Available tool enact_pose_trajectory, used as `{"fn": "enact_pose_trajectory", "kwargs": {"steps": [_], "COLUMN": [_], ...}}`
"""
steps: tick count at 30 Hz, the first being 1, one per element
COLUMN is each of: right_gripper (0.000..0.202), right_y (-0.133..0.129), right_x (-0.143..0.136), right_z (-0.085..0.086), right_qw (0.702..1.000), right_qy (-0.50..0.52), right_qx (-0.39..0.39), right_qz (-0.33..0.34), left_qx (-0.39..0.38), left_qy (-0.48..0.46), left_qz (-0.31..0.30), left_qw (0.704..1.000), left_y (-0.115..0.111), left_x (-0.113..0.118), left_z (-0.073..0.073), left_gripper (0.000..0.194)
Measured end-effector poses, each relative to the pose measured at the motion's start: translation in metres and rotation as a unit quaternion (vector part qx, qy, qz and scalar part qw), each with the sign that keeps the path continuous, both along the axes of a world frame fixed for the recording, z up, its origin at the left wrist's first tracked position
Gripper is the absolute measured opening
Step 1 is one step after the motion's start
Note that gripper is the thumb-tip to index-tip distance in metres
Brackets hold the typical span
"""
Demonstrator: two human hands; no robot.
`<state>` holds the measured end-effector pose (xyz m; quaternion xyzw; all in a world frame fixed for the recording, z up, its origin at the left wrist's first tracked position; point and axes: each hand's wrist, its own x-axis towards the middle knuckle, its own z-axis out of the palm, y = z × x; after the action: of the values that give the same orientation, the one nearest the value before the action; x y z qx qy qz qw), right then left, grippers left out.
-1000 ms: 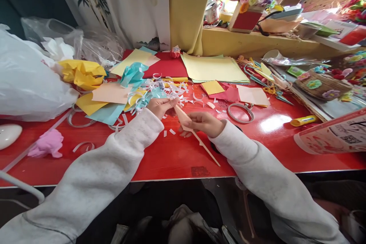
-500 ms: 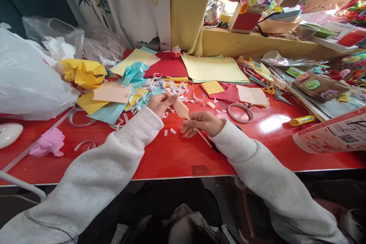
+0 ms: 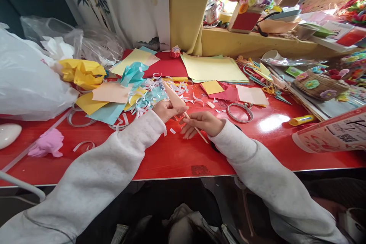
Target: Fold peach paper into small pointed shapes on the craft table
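Note:
A pale peach folded paper piece point(image 3: 174, 97), long and pointed at its far end, sits at the tip of a thin wooden stick point(image 3: 203, 136). My left hand point(image 3: 168, 111) pinches the wide lower end of the paper, close to where it meets the stick. The stick runs down and right through the closed fingers of my right hand point(image 3: 203, 122), thumb and forefinger gripping it. How paper and stick are joined is hidden by my fingers. White paper strips point(image 3: 173, 131) lie on the red table below my hands.
Curled scraps and coloured paper sheets point(image 3: 111, 92) cover the table's left and back. A silver ring point(image 3: 240, 112), a yellow tube point(image 3: 302, 120) and a large printed cup point(image 3: 331, 133) stand or lie to the right. A white plastic bag point(image 3: 31, 76) bulges at left.
My left hand has moved down and right along the paper, from its upper part to its lower end by the stick. More of the pointed tip shows. My right hand stays nearly in place.

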<state>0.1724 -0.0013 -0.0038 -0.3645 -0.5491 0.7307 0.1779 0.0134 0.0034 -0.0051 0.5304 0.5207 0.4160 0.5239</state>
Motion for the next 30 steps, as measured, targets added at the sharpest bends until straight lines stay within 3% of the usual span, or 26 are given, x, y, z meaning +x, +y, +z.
{"fn": "enact_pose_trajectory", "kwargs": {"steps": [6, 12, 15, 19, 26, 30], "right_gripper": [0.042, 0.035, 0.036, 0.038, 0.038, 0.031], "right_y": [0.000, 0.001, 0.000, 0.000, -0.001, 0.000], "right_x": [0.000, 0.007, 0.008, 0.005, 0.004, 0.003], "right_z": [-0.003, 0.002, 0.005, 0.004, -0.003, -0.011], "right_qw": [0.999, 0.998, 0.995, 0.998, 0.995, 0.974], "right_qy": [0.020, 0.067, 0.091, 0.054, -0.010, -0.059], "right_qx": [0.036, 0.017, -0.001, 0.036, 0.098, 0.211], "right_qz": [-0.025, 0.011, 0.042, 0.005, -0.016, -0.055], "left_qx": [0.009, 0.062, 0.075, 0.094, 0.054, 0.060], "left_qy": [0.022, -0.146, -0.192, -0.152, -0.054, -0.034], "left_qz": [0.052, -0.028, -0.004, 0.059, 0.057, 0.076], "left_qw": [0.998, 0.987, 0.979, 0.982, 0.995, 0.995], "left_y": [0.000, 0.002, 0.002, 0.005, 0.005, 0.005], "left_x": [-0.002, -0.002, -0.002, -0.004, -0.004, -0.007], "left_z": [0.002, 0.002, 0.003, 0.001, 0.000, 0.000], "left_gripper": [0.034, 0.039, 0.028, 0.022, 0.027, 0.025]}}
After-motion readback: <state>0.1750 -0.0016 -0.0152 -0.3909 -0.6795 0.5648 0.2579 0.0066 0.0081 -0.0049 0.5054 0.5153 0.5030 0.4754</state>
